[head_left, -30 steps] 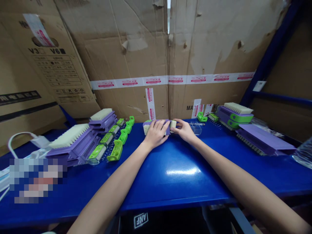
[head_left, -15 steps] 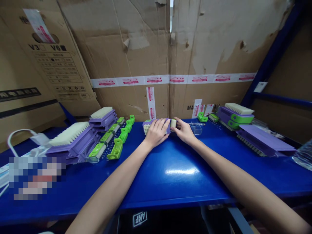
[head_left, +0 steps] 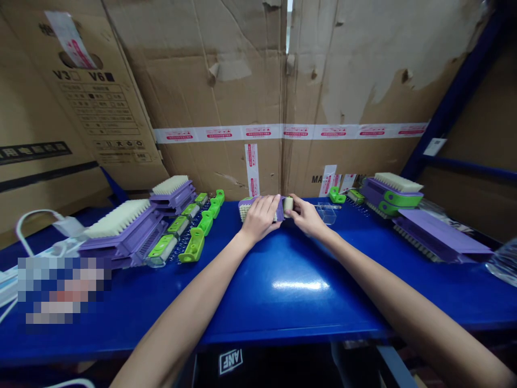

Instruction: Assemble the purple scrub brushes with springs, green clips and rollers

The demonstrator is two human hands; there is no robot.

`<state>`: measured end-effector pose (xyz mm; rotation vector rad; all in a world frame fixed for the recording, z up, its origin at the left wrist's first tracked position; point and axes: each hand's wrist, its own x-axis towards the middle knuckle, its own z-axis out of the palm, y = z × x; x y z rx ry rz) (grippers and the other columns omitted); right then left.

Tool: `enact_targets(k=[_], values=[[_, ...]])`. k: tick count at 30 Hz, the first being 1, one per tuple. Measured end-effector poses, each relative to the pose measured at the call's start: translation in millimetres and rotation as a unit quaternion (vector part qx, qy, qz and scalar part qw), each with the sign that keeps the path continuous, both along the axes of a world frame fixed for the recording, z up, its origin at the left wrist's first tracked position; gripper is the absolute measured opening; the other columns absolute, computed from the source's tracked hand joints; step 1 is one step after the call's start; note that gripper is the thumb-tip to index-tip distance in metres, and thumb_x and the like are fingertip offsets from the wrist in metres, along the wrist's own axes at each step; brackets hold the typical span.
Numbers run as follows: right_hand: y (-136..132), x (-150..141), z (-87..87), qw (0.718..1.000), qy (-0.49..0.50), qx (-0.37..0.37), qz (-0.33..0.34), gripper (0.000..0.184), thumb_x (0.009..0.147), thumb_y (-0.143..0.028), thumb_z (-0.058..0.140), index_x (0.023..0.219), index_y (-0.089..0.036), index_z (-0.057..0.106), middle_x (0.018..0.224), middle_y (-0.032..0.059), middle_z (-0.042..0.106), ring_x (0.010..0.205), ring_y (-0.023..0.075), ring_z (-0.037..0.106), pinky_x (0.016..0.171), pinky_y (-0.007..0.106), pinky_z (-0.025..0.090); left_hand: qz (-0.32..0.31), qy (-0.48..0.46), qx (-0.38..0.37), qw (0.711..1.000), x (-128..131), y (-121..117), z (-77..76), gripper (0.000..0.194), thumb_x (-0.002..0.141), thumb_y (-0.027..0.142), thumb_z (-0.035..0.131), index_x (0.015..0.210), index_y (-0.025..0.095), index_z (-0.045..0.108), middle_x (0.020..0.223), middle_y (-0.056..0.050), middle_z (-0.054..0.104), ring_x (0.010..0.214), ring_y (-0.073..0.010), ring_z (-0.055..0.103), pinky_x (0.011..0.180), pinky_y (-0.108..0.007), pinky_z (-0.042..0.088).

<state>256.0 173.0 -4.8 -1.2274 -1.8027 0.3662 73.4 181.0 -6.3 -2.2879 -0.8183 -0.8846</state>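
Observation:
At the back middle of the blue table lies a purple brush body (head_left: 246,203) with pale bristles. My left hand (head_left: 262,216) is wrapped over its top and covers much of it. Between the thumb and fingers of my right hand (head_left: 306,216) is a small cream block with a green top (head_left: 288,205). The block sits at the brush body's right end; whether it is partly inside cannot be seen. Just right of my right hand stands a small clear plastic box (head_left: 326,214) with a thin metal piece across it.
Purple brushes (head_left: 117,218) are stacked on the left, beside a row of green-topped blocks (head_left: 177,226), springs and green brackets (head_left: 193,246). More purple brushes (head_left: 391,195) and a green bracket (head_left: 336,195) stand right. Cardboard (head_left: 226,97) walls the back. A white cable (head_left: 24,226) lies left.
The whole view has shifted slightly. Both hands keep their grip at the brush body and the small block, with barely any visible movement.

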Motion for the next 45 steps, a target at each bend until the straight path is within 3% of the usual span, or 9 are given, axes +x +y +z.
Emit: enact_targets(k=[9,16,22,26,29,31,34,37,45], values=[[-8.3,-0.3,8.6,0.999,-0.024,0.02,0.004,0.051,0.078,-0.019,0.052,0.129,-0.012,0.05,0.106,0.0111,0.068,0.09,0.0212,0.065,0.085,0.035,0.05,-0.011,-0.014,0.013,1.0,0.7,0.2,2.3,0.068,0.076,0.031,0.066,0.133,0.001,0.043,0.121,-0.023,0.057,0.113,-0.0326,0.055,0.1,-0.042,0.041],[-11.9,-7.1,3.2,0.995,-0.06,0.075,0.01,0.057,0.076,-0.018,0.05,0.132,-0.009,0.048,0.115,0.0146,0.064,0.102,0.0233,0.061,0.091,0.036,0.047,0.0,0.018,-0.012,1.0,-2.2,1.3,7.3,0.059,0.079,0.032,0.062,0.13,0.007,0.047,0.123,-0.019,0.058,0.114,-0.0304,0.055,0.1,-0.041,0.041],[-9.9,-15.1,-7.6,0.999,-0.008,0.043,0.009,0.06,0.078,-0.021,0.052,0.137,-0.009,0.045,0.119,0.0154,0.062,0.105,0.0238,0.061,0.094,0.038,0.047,-0.02,0.029,0.01,0.999,-9.3,4.2,4.7,0.054,0.081,0.032,0.06,0.128,0.007,0.049,0.118,-0.018,0.06,0.111,-0.0296,0.056,0.099,-0.042,0.041],[-11.7,-15.8,-6.2,0.995,0.094,-0.016,0.01,0.057,0.084,-0.038,0.054,0.136,-0.016,0.047,0.114,0.0108,0.065,0.098,0.0216,0.063,0.089,0.037,0.051,-0.01,0.015,0.034,0.999,-9.5,4.3,1.6,0.053,0.083,0.033,0.058,0.127,0.006,0.047,0.117,-0.019,0.06,0.11,-0.0296,0.056,0.097,-0.043,0.042],[-12.2,-15.4,-1.6,0.973,0.202,-0.111,0.005,0.051,0.088,-0.05,0.044,0.124,-0.016,0.056,0.112,0.0109,0.065,0.092,0.0215,0.063,0.07,0.033,0.056,-0.005,0.032,0.04,0.999,-6.1,3.7,-0.2,0.049,0.085,0.033,0.055,0.126,0.007,0.047,0.116,-0.018,0.06,0.109,-0.0286,0.056,0.095,-0.042,0.043],[-12.9,-15.5,2.7,0.948,0.258,-0.184,0.033,0.045,0.09,-0.049,0.041,0.113,-0.015,0.061,0.098,0.0104,0.068,0.077,0.019,0.064,0.058,0.03,0.056,-0.011,0.061,0.043,0.997,-4.0,3.4,-1.3,0.047,0.087,0.033,0.052,0.127,0.008,0.047,0.116,-0.017,0.06,0.11,-0.0277,0.056,0.096,-0.042,0.043],[-16.0,-15.7,10.5,0.904,0.323,-0.273,0.058,0.038,0.091,-0.044,0.043,0.102,-0.013,0.061,0.075,0.0075,0.066,0.059,0.0152,0.06,0.055,0.028,0.053,-0.01,0.087,0.049,0.995,-2.7,3.8,-2.9,0.046,0.089,0.035,0.049,0.127,0.01,0.047,0.117,-0.016,0.06,0.112,-0.0271,0.055,0.097,-0.042,0.042],[-21.1,-16.4,18.3,0.869,0.352,-0.341,0.065,0.037,0.091,-0.046,0.043,0.095,-0.013,0.059,0.065,0.0063,0.062,0.056,0.0152,0.06,0.053,0.026,0.051,-0.003,0.088,0.061,0.994,-3.0,4.7,-4.4,0.047,0.089,0.036,0.048,0.127,0.009,0.047,0.117,-0.016,0.06,0.112,-0.0272,0.055,0.098,-0.042,0.041],[-25.6,-20.8,28.7,0.826,0.415,-0.377,0.057,0.025,0.088,-0.042,0.05,0.085,-0.018,0.055,0.061,0.0,0.052,0.052,0.0115,0.049,0.052,0.024,0.047,0.024,0.06,0.079,0.995,-1.7,4.2,-7.3,0.046,0.088,0.035,0.05,0.125,0.007,0.048,0.116,-0.017,0.059,0.11,-0.028,0.056,0.101,-0.042,0.04]])
